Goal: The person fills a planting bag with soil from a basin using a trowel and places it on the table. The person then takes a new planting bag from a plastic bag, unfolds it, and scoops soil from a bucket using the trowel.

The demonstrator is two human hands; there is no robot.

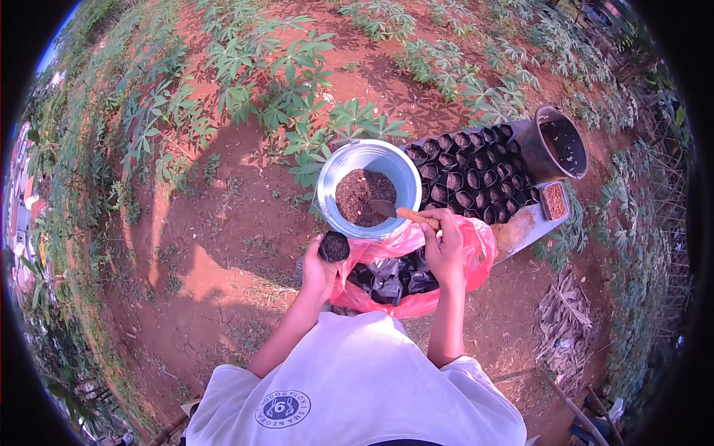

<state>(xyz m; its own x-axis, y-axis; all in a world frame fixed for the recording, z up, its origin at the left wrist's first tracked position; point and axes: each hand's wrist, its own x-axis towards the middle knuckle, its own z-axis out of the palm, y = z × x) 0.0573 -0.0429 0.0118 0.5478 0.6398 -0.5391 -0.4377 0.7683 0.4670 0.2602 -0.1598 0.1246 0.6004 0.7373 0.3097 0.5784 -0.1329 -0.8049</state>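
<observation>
Head view, items listed from my hands outward. Trowel [409, 215]: light-brown handle, smooth and rounded; dark blade, lying in the soil [358, 187] inside the pale blue bucket [326, 195]. My right hand [446, 244] has its fingers curled together, pinching the handle's end and covering it. Black pot [335, 247]: small, round-mouthed, dark crumbly fill, just beside the bucket's lower left rim. My left hand [318, 269] cups it, fingers bent around its side, their tips partly hidden.

Bucket: round, smooth, wide-rimmed; soil brown, loose, flecked with paler bits. Pink plastic bag [480, 256]: thin, crumpled, open, holding glossy black bags [388, 281]; my right forearm crosses it. Filled black pots [472, 178]: close rows on a flat board [532, 232]. Large dark bucket [531, 152]: tilted, beside the rows. Small tray [553, 202]: rectangular, reddish-brown grains. Surroundings: reddish earth, leafy green plants [286, 97], dry leaves [563, 327].
</observation>
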